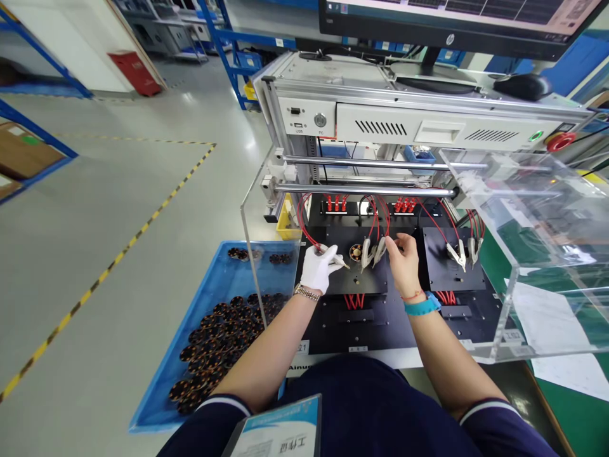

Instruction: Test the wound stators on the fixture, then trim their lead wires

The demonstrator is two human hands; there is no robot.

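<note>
My left hand (318,269), in a white glove, pinches an alligator clip (339,261) on a red lead; its tip points right over the black fixture plate (342,279). A round motor stator (356,252) with copper windings sits in the plate, just right of that tip. To its right, two more alligator clips (365,255) hang on red leads, jaws downward. My bare right hand (404,263) is close beside the right one of these clips, thumb near its handle. Its fingers are curled but apart, with no object visible between them.
A blue tray (164,374) of many stators stands at left. Clear acrylic guards (511,285) flank the fixture, with steel rails (366,188) behind. A second fixture plate (445,276) with clips lies right. Above are a monitor (442,35) and a red emergency stop button (560,141).
</note>
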